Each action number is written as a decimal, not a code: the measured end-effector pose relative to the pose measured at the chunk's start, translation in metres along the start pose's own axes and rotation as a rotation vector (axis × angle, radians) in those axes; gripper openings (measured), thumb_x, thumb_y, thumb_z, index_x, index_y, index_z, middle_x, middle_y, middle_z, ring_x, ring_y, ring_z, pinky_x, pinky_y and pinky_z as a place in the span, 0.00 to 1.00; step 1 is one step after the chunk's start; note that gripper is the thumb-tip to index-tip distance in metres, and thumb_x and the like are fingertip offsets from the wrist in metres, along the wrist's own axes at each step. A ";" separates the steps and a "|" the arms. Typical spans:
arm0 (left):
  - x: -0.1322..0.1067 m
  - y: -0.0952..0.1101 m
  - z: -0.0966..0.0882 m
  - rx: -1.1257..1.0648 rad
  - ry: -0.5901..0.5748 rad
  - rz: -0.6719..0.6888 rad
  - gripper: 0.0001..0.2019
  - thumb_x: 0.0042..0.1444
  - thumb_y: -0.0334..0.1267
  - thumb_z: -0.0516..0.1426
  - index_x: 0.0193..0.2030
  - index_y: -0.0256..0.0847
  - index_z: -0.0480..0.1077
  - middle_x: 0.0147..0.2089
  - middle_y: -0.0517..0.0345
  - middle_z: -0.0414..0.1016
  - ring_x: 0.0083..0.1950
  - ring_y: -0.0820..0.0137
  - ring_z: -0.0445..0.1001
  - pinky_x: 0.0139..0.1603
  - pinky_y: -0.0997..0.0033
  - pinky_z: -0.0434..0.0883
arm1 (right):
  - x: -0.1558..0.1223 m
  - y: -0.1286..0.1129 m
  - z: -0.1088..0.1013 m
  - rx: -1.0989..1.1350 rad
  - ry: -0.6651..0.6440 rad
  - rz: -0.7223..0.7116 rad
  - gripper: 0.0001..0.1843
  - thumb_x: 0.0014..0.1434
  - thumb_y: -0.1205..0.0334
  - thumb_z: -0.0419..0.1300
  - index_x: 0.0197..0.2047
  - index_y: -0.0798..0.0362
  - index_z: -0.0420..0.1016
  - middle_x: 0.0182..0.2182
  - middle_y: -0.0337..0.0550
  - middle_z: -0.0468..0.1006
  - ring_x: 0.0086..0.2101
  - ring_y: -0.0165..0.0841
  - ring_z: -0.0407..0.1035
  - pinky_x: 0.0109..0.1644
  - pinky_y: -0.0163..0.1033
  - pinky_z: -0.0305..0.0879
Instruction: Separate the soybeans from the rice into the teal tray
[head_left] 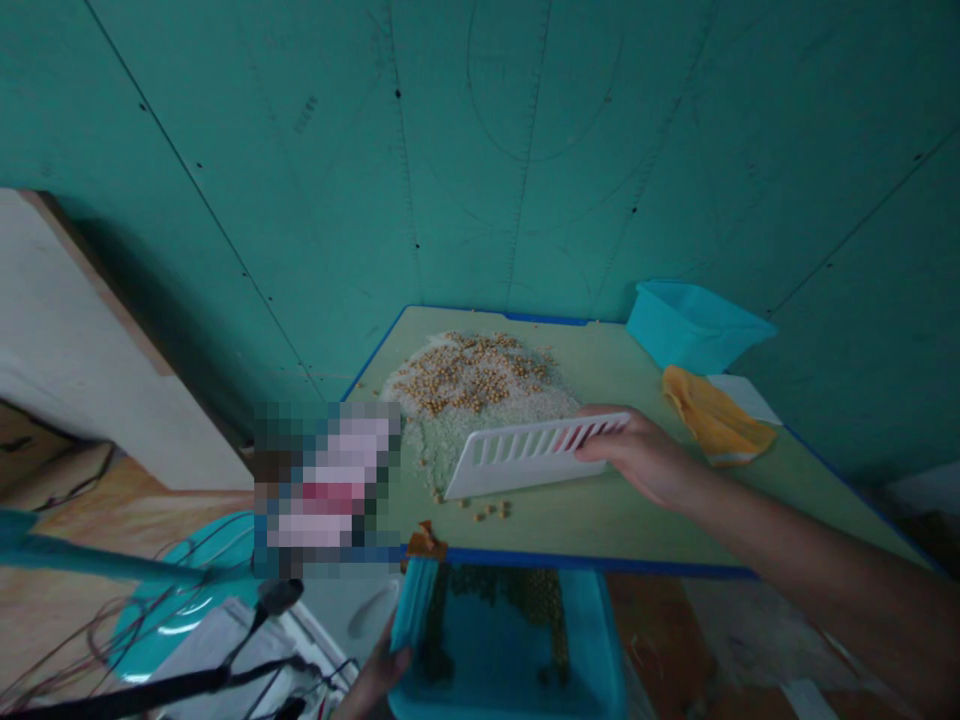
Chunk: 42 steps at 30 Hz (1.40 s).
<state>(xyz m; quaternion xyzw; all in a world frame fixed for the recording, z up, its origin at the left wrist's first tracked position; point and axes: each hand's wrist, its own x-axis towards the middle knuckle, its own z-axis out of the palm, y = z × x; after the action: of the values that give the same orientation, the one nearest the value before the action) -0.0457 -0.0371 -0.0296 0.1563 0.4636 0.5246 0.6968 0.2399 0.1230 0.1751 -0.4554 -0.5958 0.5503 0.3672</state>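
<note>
My right hand [645, 455] grips one end of a white slotted plastic scraper [529, 455], held on edge on the pale green table [600, 510]. The scraper stands just in front of a heap of white grains topped with tan beans [472, 385]. A few loose beans [491, 511] lie near the table's front edge. My left hand [382, 670] holds the left rim of a blue tub [510, 640] below the table's front edge; the tub has dark green beans inside.
A second blue tub [694, 325] lies tilted at the table's back right, with an orange cloth [716, 420] beside it. A teal wall rises behind. Wires, a teal plate and a dark stand [150, 640] sit at lower left.
</note>
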 end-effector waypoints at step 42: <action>0.041 -0.031 -0.019 -0.148 0.040 -0.104 0.24 0.19 0.47 0.67 0.32 0.51 0.76 0.38 0.58 0.82 0.61 0.44 0.58 0.58 0.47 0.58 | -0.073 -0.002 0.000 -0.228 0.119 0.177 0.07 0.47 0.60 0.57 0.31 0.50 0.73 0.27 0.37 0.74 0.30 0.33 0.66 0.32 0.32 0.60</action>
<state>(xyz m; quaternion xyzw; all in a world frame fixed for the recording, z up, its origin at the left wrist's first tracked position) -0.0421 -0.0184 -0.0815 0.0697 0.4447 0.5236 0.7233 0.2628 0.0537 0.1817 -0.5766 -0.5892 0.4813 0.2979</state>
